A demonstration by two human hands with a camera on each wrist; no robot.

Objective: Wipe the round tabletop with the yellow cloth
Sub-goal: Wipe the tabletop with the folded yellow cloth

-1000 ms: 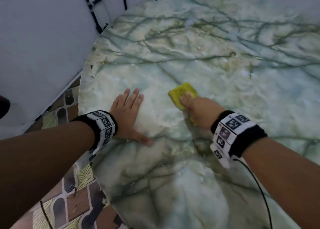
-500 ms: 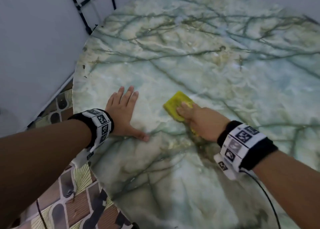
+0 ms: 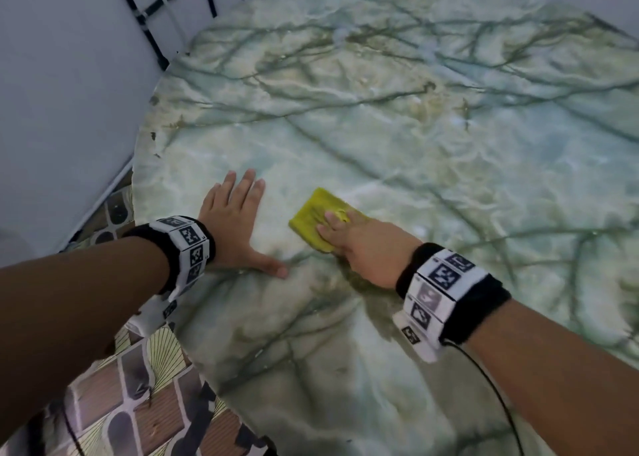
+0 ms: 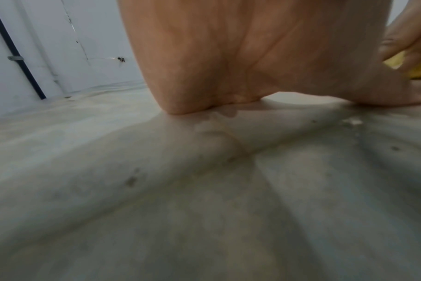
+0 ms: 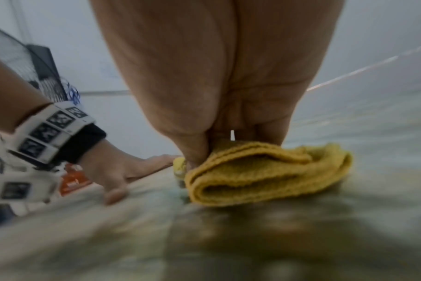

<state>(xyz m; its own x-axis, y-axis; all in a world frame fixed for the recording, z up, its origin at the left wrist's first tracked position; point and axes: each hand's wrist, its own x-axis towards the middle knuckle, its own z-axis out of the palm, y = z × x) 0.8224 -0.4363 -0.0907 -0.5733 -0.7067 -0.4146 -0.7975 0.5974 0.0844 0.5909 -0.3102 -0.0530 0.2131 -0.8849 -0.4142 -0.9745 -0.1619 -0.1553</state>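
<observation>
The folded yellow cloth [image 3: 311, 213] lies on the round, green-veined marble tabletop [image 3: 432, 151], near its left side. My right hand [image 3: 359, 244] presses down on the cloth with fairly straight fingers; the cloth's far end sticks out beyond the fingertips. In the right wrist view the palm [image 5: 204, 76] bears on the thick cloth folds [image 5: 264, 176]. My left hand [image 3: 235, 220] lies flat on the marble just left of the cloth, fingers spread, holding nothing. The left wrist view shows its palm [image 4: 228, 57] on the stone and a sliver of the cloth [image 4: 397, 64].
The table's curved edge [image 3: 138, 165] runs close by my left wrist; beyond it are patterned floor tiles [image 3: 114, 386] and a white wall [image 3: 69, 75] with a black pipe [image 3: 141, 16]. A thin black cable [image 3: 498, 397] hangs from my right wristband.
My right hand has slid the cloth leftward and nearer, closing the gap to my left hand. The left hand stays planted on the marble.
</observation>
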